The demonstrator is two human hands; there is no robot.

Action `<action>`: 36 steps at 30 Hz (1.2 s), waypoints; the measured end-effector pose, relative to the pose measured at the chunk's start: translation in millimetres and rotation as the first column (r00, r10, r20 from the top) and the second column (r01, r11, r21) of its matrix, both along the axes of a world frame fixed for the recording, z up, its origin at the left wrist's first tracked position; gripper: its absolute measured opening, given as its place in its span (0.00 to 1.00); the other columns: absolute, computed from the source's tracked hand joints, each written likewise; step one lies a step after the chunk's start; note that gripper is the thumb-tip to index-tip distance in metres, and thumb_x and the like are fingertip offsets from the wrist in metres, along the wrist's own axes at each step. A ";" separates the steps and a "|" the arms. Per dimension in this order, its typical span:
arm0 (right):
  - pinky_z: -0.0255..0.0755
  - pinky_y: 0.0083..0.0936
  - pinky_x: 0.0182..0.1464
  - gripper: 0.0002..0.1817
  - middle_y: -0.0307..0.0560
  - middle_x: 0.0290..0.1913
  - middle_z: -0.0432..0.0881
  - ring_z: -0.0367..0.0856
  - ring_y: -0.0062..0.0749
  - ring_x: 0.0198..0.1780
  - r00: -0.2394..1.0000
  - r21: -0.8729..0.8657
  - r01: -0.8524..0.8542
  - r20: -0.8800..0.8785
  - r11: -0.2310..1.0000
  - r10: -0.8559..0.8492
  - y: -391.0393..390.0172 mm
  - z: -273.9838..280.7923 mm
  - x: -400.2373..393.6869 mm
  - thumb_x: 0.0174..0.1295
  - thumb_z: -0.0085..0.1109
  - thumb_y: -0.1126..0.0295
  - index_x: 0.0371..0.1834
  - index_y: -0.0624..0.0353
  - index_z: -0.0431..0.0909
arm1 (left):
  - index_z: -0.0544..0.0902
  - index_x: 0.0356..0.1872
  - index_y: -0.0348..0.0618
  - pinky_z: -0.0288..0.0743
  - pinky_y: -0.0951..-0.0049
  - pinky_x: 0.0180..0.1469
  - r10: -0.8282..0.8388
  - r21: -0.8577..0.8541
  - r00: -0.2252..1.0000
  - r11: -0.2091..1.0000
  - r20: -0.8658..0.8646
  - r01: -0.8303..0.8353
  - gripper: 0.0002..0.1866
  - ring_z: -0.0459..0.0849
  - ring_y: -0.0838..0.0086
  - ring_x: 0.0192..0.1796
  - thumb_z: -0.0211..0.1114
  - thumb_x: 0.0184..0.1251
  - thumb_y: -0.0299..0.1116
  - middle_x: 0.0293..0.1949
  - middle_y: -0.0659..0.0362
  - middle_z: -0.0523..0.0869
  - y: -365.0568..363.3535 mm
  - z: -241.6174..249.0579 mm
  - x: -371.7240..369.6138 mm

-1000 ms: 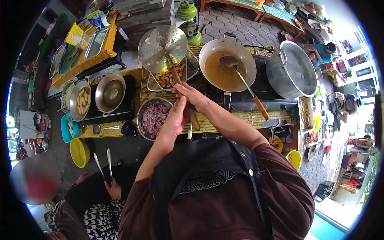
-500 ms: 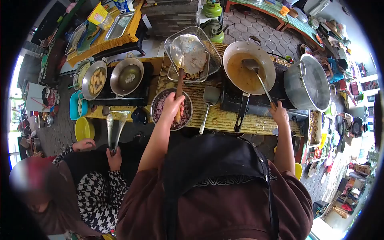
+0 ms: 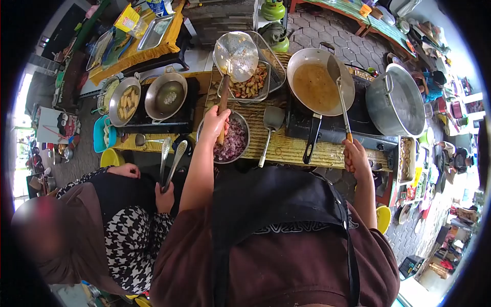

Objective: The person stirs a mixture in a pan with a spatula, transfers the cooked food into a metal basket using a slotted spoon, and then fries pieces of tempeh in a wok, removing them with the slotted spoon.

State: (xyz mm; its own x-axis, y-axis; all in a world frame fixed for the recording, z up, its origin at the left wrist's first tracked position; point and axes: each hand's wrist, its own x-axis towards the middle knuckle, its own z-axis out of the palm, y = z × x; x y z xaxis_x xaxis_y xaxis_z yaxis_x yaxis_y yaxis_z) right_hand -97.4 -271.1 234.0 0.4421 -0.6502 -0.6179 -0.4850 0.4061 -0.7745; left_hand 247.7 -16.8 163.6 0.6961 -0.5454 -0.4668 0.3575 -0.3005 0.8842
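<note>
My left hand [image 3: 214, 123] grips the wooden handle of a round metal skimmer [image 3: 236, 49], whose disc is tilted up over a wire basket of fried pieces [image 3: 250, 86]. Under that hand sits a metal bowl of chopped purple onion [image 3: 233, 140]. My right hand [image 3: 353, 156] holds the wooden end of a long ladle [image 3: 339, 84], its scoop raised above the rim of a wok of brown oil [image 3: 316, 86]. A metal spatula [image 3: 270, 125] lies on the bamboo mat between bowl and wok.
A large steel pot [image 3: 396, 100] stands right of the wok. At left, two pans [image 3: 163, 96] sit on a stove. A person in a houndstooth top [image 3: 130, 240] crouches beside me, holding metal tongs [image 3: 171, 161]. A yellow table [image 3: 138, 43] stands behind.
My right hand has drawn the ladle back and lifted its scoop out of the oil. The skimmer's disc has tipped up off the basket. The person's tongs have moved right.
</note>
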 end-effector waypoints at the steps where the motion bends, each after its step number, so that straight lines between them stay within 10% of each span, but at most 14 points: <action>1: 0.56 0.18 0.09 0.09 0.33 0.18 0.63 0.60 0.16 0.11 1.000 0.001 -0.003 0.001 1.000 0.003 2.2 -2.7 3.5 0.64 0.48 0.61 0.36 0.54 0.66 | 0.70 0.33 0.40 0.65 0.76 0.16 0.001 0.013 1.000 1.000 0.015 -0.002 0.10 0.71 0.79 0.17 0.60 0.62 0.33 0.22 0.61 0.73 0.5 2.4 0.0; 5: 0.61 0.26 0.13 0.13 0.41 0.20 0.68 0.67 0.24 0.14 0.972 -0.303 -0.192 -0.192 0.933 0.138 10.0 -17.7 30.6 0.63 0.49 0.60 0.36 0.60 0.67 | 0.70 0.34 0.41 0.65 0.78 0.16 -0.006 0.035 1.000 0.999 0.020 0.005 0.09 0.71 0.80 0.18 0.60 0.63 0.34 0.23 0.62 0.72 -3.4 11.3 1.2; 9: 0.68 0.43 0.43 0.19 0.69 0.37 0.77 0.75 0.65 0.44 0.933 -0.545 -0.360 -0.201 0.757 0.298 29.1 -27.0 97.1 0.61 0.53 0.58 0.42 0.65 0.68 | 0.70 0.35 0.41 0.65 0.77 0.16 -0.030 -0.001 0.999 1.000 -0.014 0.030 0.10 0.71 0.80 0.18 0.60 0.63 0.33 0.23 0.62 0.72 -6.5 13.9 2.3; 21: 0.72 0.46 0.46 0.16 0.62 0.42 0.78 0.78 0.59 0.45 0.620 -0.477 -0.782 -0.661 0.400 0.424 50.8 -74.9 172.1 0.64 0.45 0.60 0.45 0.62 0.62 | 0.70 0.34 0.40 0.64 0.77 0.14 0.011 -0.039 1.000 0.999 -0.001 -0.011 0.09 0.70 0.80 0.17 0.60 0.62 0.32 0.22 0.62 0.71 -9.0 -3.3 13.6; 36: 0.74 0.46 0.43 0.14 0.64 0.42 0.77 0.80 0.57 0.42 0.598 -0.485 -0.800 -0.693 0.354 0.402 52.2 -74.2 167.3 0.65 0.42 0.63 0.46 0.62 0.62 | 0.71 0.34 0.38 0.65 0.73 0.15 0.023 0.016 0.999 1.000 0.048 -0.024 0.09 0.72 0.78 0.15 0.59 0.63 0.32 0.22 0.60 0.73 -9.7 -6.0 18.9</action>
